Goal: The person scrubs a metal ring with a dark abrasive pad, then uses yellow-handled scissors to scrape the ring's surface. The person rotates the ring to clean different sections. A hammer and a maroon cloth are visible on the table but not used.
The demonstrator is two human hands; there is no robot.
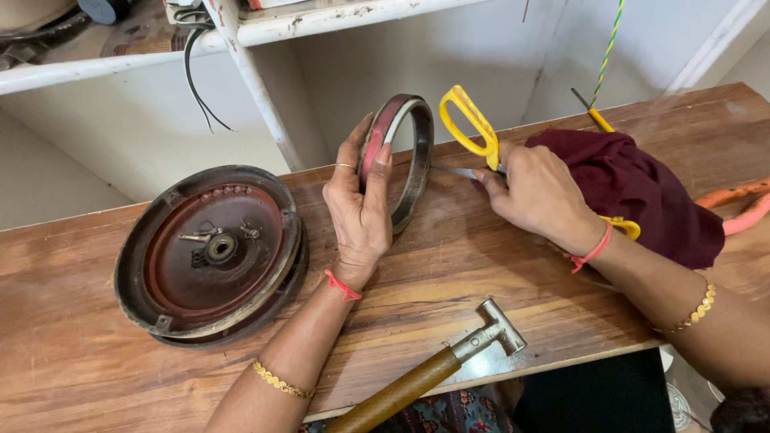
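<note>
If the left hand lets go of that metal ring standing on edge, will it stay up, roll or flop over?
The ring is thin, round and upright on its rim, steadied by the left hand, so it would probably roll or tip flat. It looks like rigid metal, unlikely to flex. The wooden table is smooth, offering little to stop it.

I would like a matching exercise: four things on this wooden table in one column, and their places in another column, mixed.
1. rusty round metal disc
2. dark metal ring with red inner band
3. yellow-handled scissors
4. wooden-handled metal hammer

a. at the near table edge
b. held upright by the left hand
c. flat on the table, far left
d. gripped by the right hand

Pairs: 1-c, 2-b, 3-d, 4-a
</note>
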